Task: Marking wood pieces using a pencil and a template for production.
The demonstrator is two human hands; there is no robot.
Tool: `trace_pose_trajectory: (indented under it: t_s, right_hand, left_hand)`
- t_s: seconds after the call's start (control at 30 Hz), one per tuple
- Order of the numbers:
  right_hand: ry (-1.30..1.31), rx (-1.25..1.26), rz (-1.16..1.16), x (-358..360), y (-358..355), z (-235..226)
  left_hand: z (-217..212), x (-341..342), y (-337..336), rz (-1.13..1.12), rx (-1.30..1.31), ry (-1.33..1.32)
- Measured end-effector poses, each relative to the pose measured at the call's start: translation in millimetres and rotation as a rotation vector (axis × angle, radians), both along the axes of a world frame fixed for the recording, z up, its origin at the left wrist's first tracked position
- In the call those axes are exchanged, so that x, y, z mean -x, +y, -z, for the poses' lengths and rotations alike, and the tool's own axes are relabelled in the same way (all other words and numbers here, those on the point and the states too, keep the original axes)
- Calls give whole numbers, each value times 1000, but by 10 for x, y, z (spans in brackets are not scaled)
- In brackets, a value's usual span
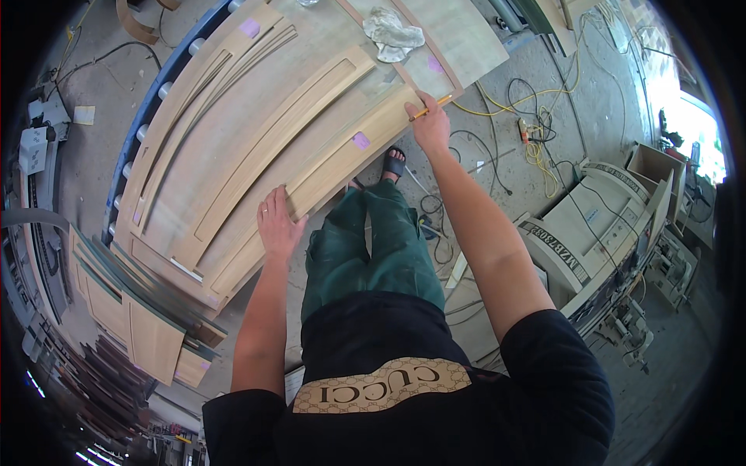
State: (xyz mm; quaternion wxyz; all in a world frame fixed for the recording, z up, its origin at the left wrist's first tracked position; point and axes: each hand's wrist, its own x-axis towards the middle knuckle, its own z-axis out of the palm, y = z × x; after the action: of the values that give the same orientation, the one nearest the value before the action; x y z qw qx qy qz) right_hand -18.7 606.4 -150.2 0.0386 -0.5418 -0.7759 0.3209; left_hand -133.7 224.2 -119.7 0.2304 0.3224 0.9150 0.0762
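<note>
A long pale wooden panel (330, 161) with a purple tag lies along the table's near edge. My left hand (278, 224) rests on it toward its left part, fingers stretched over the wood and the thumb apart. At the right end, my right hand (432, 130) is closed around a yellow-orange pencil (444, 101) and touches the panel's end. Some of the right fingers are hidden. Just beyond lies a second panel with a recessed face (268, 144). Farther off are a panel and several thin strips (233, 80).
The boards lie on a large worktable top (311, 40), with a crumpled white cloth (392, 35) at its far side. Blue roller rails (153, 99) run along the left. Stacked panels (151, 330) stand lower left. Cables (544, 124) and a white machine (594, 221) are on the right.
</note>
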Motion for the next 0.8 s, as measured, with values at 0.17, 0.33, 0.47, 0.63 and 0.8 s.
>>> trace_pose_trajectory:
  t_s: [0.17, 0.33, 0.47, 0.63, 0.8]
  right_hand:
    - [-5, 34, 21, -33, 57, 14]
    - [-21, 53, 28, -21, 44, 16]
    - [-41, 58, 40, 0, 30, -5]
    - [-51, 84, 48, -23, 82, 18]
    - [149, 102, 78, -37, 108, 112]
  left_hand:
    - [-24, 9, 24, -22, -7, -37]
    - [-7, -5, 17, -19, -74, 4]
    - [21, -8, 8, -24, -41, 7]
    - [8, -18, 51, -16, -25, -4]
    - [4, -58, 71, -7, -5, 16]
